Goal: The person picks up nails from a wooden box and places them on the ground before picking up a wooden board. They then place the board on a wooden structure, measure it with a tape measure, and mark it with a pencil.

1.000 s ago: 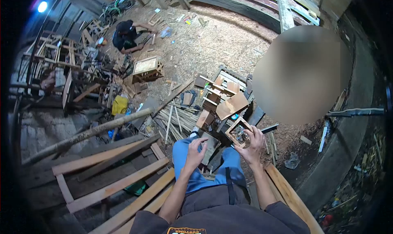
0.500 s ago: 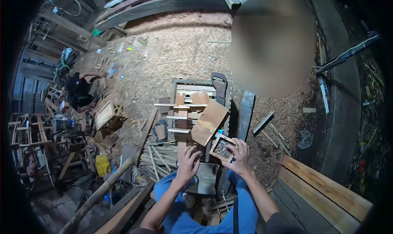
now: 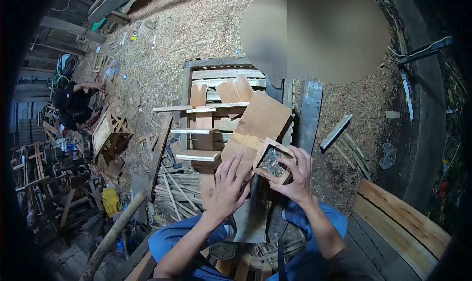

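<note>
A small square wooden box (image 3: 261, 153) holding many thin, shiny metal pieces like nails is in my right hand (image 3: 297, 180). My thumb reaches over its inside while the fingers grip the right side. My left hand (image 3: 227, 190) is just left of the box, fingers stretched out and a little apart, the fingertips near its lower left corner. Behind the box lies a broad brown wooden board (image 3: 263, 118), slanting across a slatted wooden frame (image 3: 188, 84). Several short wooden strips (image 3: 198, 155) lie across a long plank to the left of the board.
A dark metal-looking beam (image 3: 309, 114) lies right of the frame. Thin sticks (image 3: 172, 192) are heaped at left. One person (image 3: 78, 104) crouches at far left beside a wooden stool-like piece (image 3: 104, 133). Thick planks (image 3: 398, 227) stand at lower right. Wood shavings (image 3: 167, 50) cover the floor.
The box has come up over the lower end of the brown board with my right hand. My left hand's fingers have straightened from a curl. The whole view has shifted.
</note>
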The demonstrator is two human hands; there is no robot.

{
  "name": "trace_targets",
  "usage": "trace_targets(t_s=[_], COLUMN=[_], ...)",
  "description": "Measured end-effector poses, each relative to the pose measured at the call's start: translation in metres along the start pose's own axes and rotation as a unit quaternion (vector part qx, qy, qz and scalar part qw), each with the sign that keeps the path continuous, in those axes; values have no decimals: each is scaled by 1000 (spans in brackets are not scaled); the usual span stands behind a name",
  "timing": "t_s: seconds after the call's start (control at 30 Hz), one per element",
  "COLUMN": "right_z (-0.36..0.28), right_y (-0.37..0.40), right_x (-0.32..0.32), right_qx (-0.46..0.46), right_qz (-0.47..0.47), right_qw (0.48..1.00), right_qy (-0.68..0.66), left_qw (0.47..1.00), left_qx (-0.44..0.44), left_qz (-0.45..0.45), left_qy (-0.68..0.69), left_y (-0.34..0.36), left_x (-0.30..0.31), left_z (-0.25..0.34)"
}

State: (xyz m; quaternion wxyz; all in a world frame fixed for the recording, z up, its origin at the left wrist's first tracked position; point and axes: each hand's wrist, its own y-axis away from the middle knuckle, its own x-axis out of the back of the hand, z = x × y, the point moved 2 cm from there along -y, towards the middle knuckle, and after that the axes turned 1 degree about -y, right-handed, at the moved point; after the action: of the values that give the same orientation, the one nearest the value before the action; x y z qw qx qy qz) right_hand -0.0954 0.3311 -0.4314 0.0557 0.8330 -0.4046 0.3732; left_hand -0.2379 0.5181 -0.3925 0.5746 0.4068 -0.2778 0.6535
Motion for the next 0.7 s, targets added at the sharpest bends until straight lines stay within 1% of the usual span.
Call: trace_targets(t_s=[0.07, 0.17, 0.2, 0.23, 0.27, 0.3, 0.37, 0.43, 0.5, 0.57, 0.63, 0.7], right_z=[8, 16, 18, 19, 20, 22, 21, 19, 24, 24, 19, 16], right_y=[-7, -7, -9, -10, -10, -13, -11, -11, -9, -3, 0, 6], right_x=[-10, -20, -23, -28, -32, -37, -39, -38, -39, -37, -30, -22], right_qx=[12, 38, 45, 49, 38, 45, 69, 67, 57, 52, 43, 36], right_qz=[19, 5, 7, 12, 11, 18, 6, 8, -11, -6, 17, 37], right_qw=[1000, 999, 999, 999, 999, 998, 994, 993, 992, 991, 992, 988], right_qy=[14, 32, 26, 20, 35, 38, 85, 95, 115, 122, 119, 148], left_qw=[1000, 1000, 1000, 1000, 1000, 997, 999, 998, 996, 994, 994, 994], left_qx=[0, -7, -12, -17, 20, 56, 33, -56, -88, -98, -99, -64], left_qz=[-5, 0, -15, -7, -6, -1, 3, -13, -2, -4, 4, 57], left_qy=[-3, 18, -2, -5, 23, 49, 39, -16, -7, -40, -40, -71], left_y=[-8, -5, -2, 1, 7, 7, 9, 7, 0, -11, -20, -23], left_x=[1, -15, -18, -27, -38, -45, -56, -54, -58, -56, -66, -76], left_z=[-9, -26, -31, -37, -44, -50, -53, -55, -60, -57, -54, -49])
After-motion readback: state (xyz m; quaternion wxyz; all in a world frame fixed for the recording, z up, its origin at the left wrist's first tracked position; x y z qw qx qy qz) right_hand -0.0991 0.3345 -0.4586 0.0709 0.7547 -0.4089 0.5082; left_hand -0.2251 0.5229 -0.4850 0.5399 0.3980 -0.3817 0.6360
